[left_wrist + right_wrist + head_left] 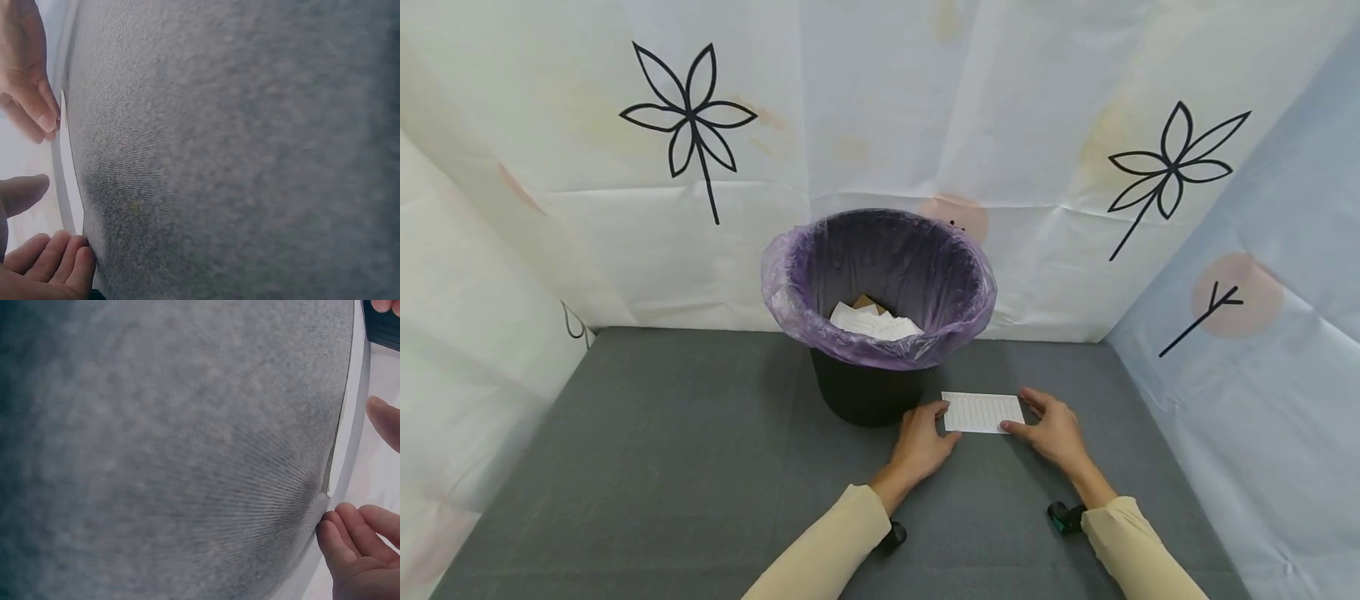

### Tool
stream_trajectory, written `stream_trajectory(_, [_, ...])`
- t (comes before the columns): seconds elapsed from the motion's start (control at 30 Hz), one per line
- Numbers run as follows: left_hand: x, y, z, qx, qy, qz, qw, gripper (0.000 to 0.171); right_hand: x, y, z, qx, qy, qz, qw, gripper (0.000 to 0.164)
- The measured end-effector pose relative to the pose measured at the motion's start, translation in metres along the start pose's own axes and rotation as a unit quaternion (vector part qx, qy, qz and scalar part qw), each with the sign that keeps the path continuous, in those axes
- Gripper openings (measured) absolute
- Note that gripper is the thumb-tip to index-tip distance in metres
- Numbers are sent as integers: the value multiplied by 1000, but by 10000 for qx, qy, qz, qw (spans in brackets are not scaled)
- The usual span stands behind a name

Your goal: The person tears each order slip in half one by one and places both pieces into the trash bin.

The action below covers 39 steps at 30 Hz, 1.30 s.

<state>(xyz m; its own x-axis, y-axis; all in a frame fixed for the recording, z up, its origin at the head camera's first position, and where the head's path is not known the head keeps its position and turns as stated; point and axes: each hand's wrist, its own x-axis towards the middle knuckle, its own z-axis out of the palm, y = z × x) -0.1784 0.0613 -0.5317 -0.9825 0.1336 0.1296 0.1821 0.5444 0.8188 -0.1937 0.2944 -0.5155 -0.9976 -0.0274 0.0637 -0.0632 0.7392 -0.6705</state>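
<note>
A small white ruled card (pixel 982 412) lies on the grey cloth, just right of the bin, between the two hands. At its left end is the left hand (pixel 922 442), thumb and fingers spread apart; in the left wrist view its fingertips (pixel 62 250) meet the card's edge while the thumb stands off. The right hand (pixel 1054 429) is at the other end, thumb over the near right corner and fingers by the far one. In the right wrist view, extended fingers (pixel 350 531) lie beside the card's corner (pixel 337 469), thumb apart from them.
A black bin (pixel 868 392) with a purple liner (pixel 910 354) stands behind the left hand, holding white paper scraps (pixel 876 322) and a brown piece (pixel 867 302). White printed fabric (pixel 880 108) hangs around the grey-covered surface (pixel 662 458).
</note>
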Motion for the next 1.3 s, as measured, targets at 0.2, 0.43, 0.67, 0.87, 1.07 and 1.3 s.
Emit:
stream_trajectory(0.2, [3, 3, 3, 201, -61, -18, 9998, 44, 2, 0, 6, -426, 91, -339, 9985, 73])
stream_trajectory(0.43, [4, 4, 3, 416, -264, 130, 9987, 43, 5, 2, 8, -709, 170, -628, 9954, 67])
stream_trajectory(0.67, [2, 3, 3, 654, -421, 337, 9964, 41, 8, -2, 4, -495, -1, -371, 9981, 66])
stream_trajectory(0.87, [2, 4, 1, 812, -764, 440, 9928, 41, 11, -2, 2, -459, -93, -183, 9987, 65])
stream_trajectory(1.07, [2, 5, 0, 888, -902, 465, 9909, 42, 15, -1, 2, -320, -295, 24, 9991, 55])
stream_trajectory(1.3, [1, 5, -2, 939, -984, 394, 9899, 43, 17, 0, 2, 319, -263, 351, 9985, 40])
